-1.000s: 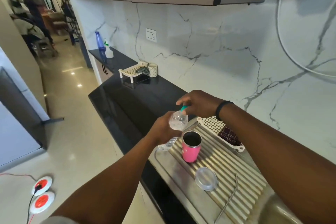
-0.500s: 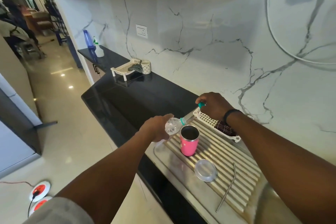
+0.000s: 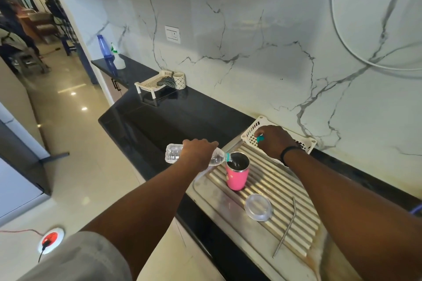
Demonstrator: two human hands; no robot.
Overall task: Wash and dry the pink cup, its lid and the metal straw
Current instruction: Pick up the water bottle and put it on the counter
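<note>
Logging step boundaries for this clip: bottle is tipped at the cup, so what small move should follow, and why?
Probably keep the water bottle tilted in the left hand: its mouth sits at the rim of the upright pink cup, while the right hand holds the teal cap aside.

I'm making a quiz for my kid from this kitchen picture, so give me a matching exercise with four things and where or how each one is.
Things:
1. water bottle
2. pink cup
3. clear lid
4. metal straw

States:
A. lying flat nearest the right end of the drainboard
B. upright, open, with water going in
C. tipped over in the left hand
D. flat on the ridges, just in front of the cup

Pairs: 1-C, 2-B, 3-D, 4-A
</note>
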